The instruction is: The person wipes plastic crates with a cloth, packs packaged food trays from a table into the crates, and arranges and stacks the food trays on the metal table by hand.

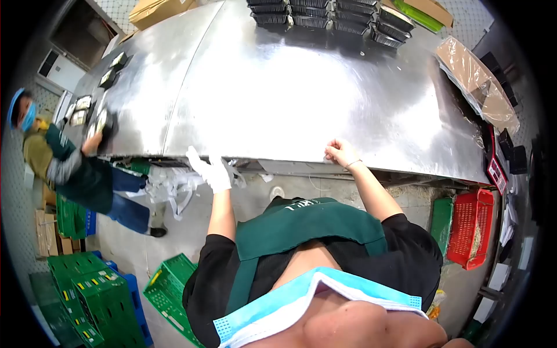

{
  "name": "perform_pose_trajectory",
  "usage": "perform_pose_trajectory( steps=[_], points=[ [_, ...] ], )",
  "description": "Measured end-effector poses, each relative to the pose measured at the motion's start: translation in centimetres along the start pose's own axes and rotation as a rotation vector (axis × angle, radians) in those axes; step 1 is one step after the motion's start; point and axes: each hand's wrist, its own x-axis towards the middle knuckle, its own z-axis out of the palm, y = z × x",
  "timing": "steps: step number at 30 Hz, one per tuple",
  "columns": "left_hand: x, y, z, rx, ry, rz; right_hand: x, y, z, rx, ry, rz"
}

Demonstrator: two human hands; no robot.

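My left hand (212, 171), in a white glove, is held at the front edge of the metal table (261, 116). Its fingers are spread and nothing is in them. Bare and curled, my right hand (341, 153) is over the same edge further right, with its fingers pressed together; whatever they may hold is too small to make out. Stacks of black plastic trays (310, 22) stand at the table's far side, well beyond both hands.
At the left, a co-worker (75, 168) handles black packs (104, 122) at the table's end. Green crates (96, 290) are stacked lower left, with another green crate (171, 296) beside them. A red crate (471, 229) stands right. Plastic scraps (174, 188) litter the floor.
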Motion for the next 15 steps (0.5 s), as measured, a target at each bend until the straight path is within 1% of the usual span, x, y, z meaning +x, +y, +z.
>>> perform_pose_trajectory(
  steps=[1, 2, 3, 5, 7, 8, 9, 10, 11, 13, 14, 15],
  points=[
    [2.5, 0.1, 2.1, -0.124, -0.029, -0.051, 1.9, -0.7, 0.2, 0.007, 0.009, 0.000],
    [5.4, 0.0, 4.4, -0.143, -0.004, 0.106, 3.9, -1.5, 0.2, 0.047, 0.045, -0.067],
    [7.9, 0.0, 6.6, -0.148, -0.014, 0.107, 5.9, -2.5, 0.2, 0.082, 0.085, -0.138],
    [13.3, 1.5, 10.9, -0.289, -0.250, -0.075, 9.7, -5.8, -0.5, 0.115, 0.110, -0.166],
    [17.8, 0.3, 18.9, -0.489, -0.408, -0.313, 14.1, -9.2, -1.9, 0.148, 0.194, -0.161],
    [20.1, 1.9, 21.1, -0.499, -0.417, -0.313, 16.7, -10.6, -2.8, 0.157, 0.237, -0.138],
    [22.1, 3.7, 23.6, -0.623, -0.528, -0.419, 19.4, -11.9, -3.8, 0.154, 0.249, -0.136],
    [23.6, 5.4, 26.2, -0.748, -0.639, -0.524, 22.1, -13.3, -4.9, 0.196, 0.327, -0.109],
    [25.0, 6.7, 29.6, -0.859, -0.616, -0.668, 24.9, -14.5, -6.2, 0.239, 0.406, -0.084],
    [28.2, 8.3, 35.3, -0.845, -0.819, -0.932, 31.0, -16.2, -9.1, 0.318, 0.493, -0.060],
    [29.2, 8.7, 38.4, -0.856, -0.825, -0.930, 33.9, -16.9, -10.5, 0.371, 0.523, -0.054],
    [30.2, 8.9, 41.3, -0.859, -0.703, -0.922, 37.0, -17.7, -11.8, 0.404, 0.595, -0.031]
  ],
)
